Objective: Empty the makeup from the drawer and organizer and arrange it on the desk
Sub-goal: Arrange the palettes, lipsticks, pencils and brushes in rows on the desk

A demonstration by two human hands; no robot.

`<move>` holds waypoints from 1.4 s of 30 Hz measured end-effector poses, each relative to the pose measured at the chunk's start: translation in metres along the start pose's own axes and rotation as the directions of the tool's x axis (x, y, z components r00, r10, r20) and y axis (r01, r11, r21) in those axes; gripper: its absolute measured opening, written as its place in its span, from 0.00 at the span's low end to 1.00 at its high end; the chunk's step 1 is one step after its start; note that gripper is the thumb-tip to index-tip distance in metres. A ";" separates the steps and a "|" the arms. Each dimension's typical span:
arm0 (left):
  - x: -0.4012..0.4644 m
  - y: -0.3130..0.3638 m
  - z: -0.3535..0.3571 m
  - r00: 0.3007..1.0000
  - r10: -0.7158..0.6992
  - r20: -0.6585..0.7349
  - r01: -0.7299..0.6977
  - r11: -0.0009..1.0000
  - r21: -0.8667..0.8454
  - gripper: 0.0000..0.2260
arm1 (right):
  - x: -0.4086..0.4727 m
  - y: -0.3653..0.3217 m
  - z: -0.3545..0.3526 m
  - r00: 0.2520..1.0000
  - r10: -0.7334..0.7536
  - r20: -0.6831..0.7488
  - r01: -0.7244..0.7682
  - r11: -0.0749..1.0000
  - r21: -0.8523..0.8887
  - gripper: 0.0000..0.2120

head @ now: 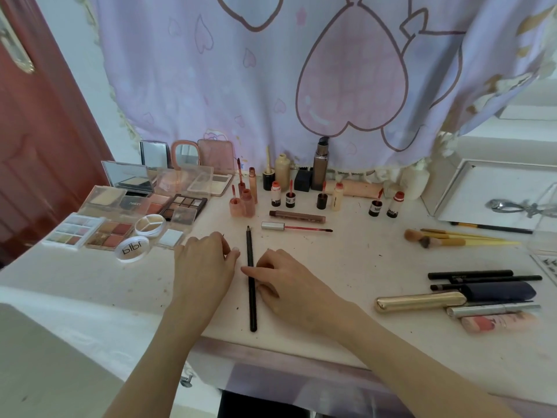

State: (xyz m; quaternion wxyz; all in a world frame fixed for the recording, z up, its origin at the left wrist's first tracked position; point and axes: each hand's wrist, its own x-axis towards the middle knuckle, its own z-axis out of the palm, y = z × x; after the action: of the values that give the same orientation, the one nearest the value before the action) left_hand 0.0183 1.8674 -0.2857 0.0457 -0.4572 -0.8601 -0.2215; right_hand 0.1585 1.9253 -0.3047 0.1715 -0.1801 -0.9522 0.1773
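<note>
A black makeup pencil (250, 282) is lying on the white desk (346, 260), running almost straight away from the person, its far tip pointing toward the back row of bottles. Both hands are resting palm-down on either side of it. The right hand (289, 285) is lying just to the pencil's right, forearm angling in from the lower right; its thumb is reaching across and touching the pencil's middle while the other fingers are curling loosely on the desk, so it is pressing rather than gripping. The left hand (202, 263) is sitting just left of the pencil, forearm coming up from the lower left, knuckles raised and fingers bent downward; its fingertips are close to the shaft, though whether they are touching it, or pinching something small, cannot be told.

Beyond the hands, a lip gloss wand (297, 227) and its brown tube (297, 217) are lying crosswise. Behind them small lip tint bottles (275, 194) and a tall foundation bottle (320, 165) are standing against the lilac heart-print curtain (301, 70). Eyeshadow palettes (184, 208) and compacts are clustering at the left. At the right, yellow-handled brushes (452, 238) are lying near a silver tray (470, 188), and nearer the front edge a gold tube (420, 301) is lying beside dark pencils (470, 275).
</note>
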 end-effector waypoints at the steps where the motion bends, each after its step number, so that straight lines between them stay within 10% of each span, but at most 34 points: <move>1: 0.001 0.000 0.000 1.000 0.000 0.002 0.000 1.000 0.002 0.10 | 0.000 0.000 0.000 1.000 0.010 -0.013 -0.010 1.000 0.007 0.18; 24: 0.013 -0.012 -0.002 0.988 0.110 0.110 -0.114 0.993 0.033 0.14 | 0.020 -0.011 0.013 0.951 0.183 0.251 -0.124 0.964 -0.234 0.26; 42: -0.010 0.032 -0.005 0.928 0.364 0.072 -0.346 0.918 -0.192 0.17 | -0.022 0.014 -0.051 0.966 0.243 0.090 -0.214 0.943 -0.255 0.21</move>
State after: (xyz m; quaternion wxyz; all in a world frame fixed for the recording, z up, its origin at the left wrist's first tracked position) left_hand 0.0495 1.8733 -0.2730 -0.0014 -0.6191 -0.7410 -0.2600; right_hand 0.2022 1.9425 -0.2711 0.0689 -0.2979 -0.9480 0.0887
